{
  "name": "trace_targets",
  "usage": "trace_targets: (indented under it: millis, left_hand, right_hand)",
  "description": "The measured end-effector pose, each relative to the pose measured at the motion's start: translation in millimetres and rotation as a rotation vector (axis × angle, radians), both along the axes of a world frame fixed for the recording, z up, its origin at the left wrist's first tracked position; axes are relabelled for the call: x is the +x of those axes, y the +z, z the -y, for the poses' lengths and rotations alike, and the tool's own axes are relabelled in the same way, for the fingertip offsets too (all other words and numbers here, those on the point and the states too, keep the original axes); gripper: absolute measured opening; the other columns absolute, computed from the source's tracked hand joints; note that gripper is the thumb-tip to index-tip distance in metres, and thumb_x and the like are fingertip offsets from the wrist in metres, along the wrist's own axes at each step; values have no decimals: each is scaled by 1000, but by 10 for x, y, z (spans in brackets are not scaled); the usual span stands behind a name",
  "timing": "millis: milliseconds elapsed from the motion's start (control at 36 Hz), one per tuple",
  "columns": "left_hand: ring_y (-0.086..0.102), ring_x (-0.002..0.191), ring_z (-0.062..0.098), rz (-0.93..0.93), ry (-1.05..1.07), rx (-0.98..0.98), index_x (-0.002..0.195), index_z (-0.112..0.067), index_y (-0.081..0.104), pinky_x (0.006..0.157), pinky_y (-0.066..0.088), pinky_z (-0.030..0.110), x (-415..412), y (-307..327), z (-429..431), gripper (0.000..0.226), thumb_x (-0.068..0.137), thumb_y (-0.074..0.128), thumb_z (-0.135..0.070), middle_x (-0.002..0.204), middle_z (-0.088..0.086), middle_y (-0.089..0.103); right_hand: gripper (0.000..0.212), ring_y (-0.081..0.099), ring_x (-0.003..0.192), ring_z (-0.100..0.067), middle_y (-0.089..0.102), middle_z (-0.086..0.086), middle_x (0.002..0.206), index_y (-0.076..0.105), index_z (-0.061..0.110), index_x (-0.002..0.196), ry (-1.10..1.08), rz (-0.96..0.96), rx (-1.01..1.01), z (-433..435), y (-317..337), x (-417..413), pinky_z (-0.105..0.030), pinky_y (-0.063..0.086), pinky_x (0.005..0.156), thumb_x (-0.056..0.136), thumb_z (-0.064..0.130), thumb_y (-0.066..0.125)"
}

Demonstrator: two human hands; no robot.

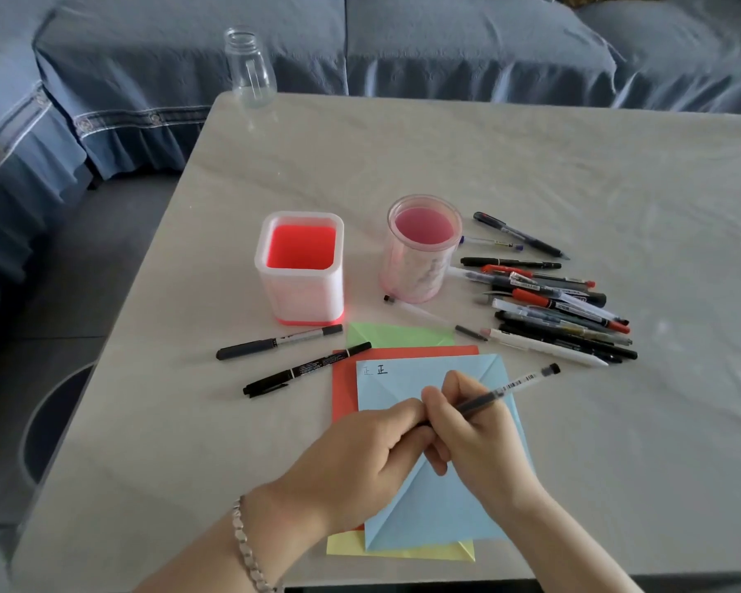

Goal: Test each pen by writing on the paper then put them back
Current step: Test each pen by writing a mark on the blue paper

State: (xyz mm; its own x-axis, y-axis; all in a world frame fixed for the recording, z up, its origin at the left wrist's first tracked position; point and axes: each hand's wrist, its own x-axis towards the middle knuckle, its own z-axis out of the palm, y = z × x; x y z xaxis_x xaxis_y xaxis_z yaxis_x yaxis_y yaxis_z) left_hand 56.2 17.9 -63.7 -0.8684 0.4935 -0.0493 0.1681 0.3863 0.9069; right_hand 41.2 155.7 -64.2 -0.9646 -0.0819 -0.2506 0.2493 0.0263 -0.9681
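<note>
Head view: both hands hold one pen over the blue paper.
Bare table right of the paper; right hand grips the barrel, left hand pinches its tip end.

I see a pale, faintly veined table filling my view. Behind it stands a sofa in quilted blue-grey covers (a patterned band trims the left section). Grey floor tiles lie left, under soft, even light.

Your left hand and right hand close over the tip of the clear-barrelled black-ink pen, hiding it; its barrel print is too small to read.
</note>
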Motion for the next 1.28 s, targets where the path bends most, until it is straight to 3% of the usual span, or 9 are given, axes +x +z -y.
trace_targets:
  millis: [167,278,333,417,611,750,833,1056,1278]
  left_hand:
    - [38,47,5,76,-48,39,85,-36,54,55,31,9,-40,46,33,22,99,44,-22,69,-26,59]
    - [32,47,11,35,-36,-77,95,-34,51,50,27,15,-53,-20,86,13,95,40,-41,55,-18,50]
    - [37,50,9,-47,43,-209,107,-29,40,50,29,19,-46,-94,116,27,91,30,-49,56,-8,40]
    - [43,59,2,-105,243,-280,100,-22,33,56,33,17,-40,-209,199,12,98,27,-32,66,-8,38]
    - [42,84,8,-457,389,-450,90,-23,43,81,32,20,-58,-638,333,2,91,42,-25,88,-6,52]
    - [44,89,18,-613,478,-599,90,-13,60,81,31,27,-79,-791,375,23,72,73,-9,93,2,54]
    - [45,96,21,-635,524,-570,103,-12,59,88,31,30,-72,-750,302,24,79,62,-9,104,4,54]
    - [36,134,23,-621,99,-580,130,-13,49,108,25,38,69,-735,16,43,92,38,-32,142,10,44]
    - [36,134,20,-546,82,-570,125,-17,57,107,25,38,90,-843,7,45,88,42,-37,139,4,49]
  right_hand:
    - [40,37,30,-14,38,1,33,30,11,55,31,-93,-36,-35,-50,29,-18,32,38,87,-1,51]
    - [42,38,31,-14,41,1,33,32,11,54,-12,-138,-7,-46,-49,41,-18,34,40,88,-7,51]
    - [41,38,32,-14,40,0,32,33,10,56,-130,-162,16,-69,-62,26,-19,34,41,88,-5,53]
    - [36,39,33,-13,41,-1,34,36,7,58,-283,-179,59,-153,-74,-30,-17,35,43,90,2,52]
    - [24,41,35,-9,43,2,35,43,8,69,-376,-114,53,-277,-113,-81,-15,33,42,90,9,53]
    - [21,41,36,-9,44,4,37,43,11,72,-359,-86,43,-274,-128,-93,-16,35,44,90,6,53]
    - [20,42,37,-9,44,5,38,44,11,74,-346,-80,55,-260,-158,-104,-19,36,47,90,6,53]
    - [15,60,51,-13,64,-1,54,60,6,82,-299,-101,80,-130,-241,-233,-17,46,49,92,12,51]
    - [24,57,47,-8,62,2,49,60,12,64,-277,-158,187,86,-333,-462,-18,47,50,87,16,60]
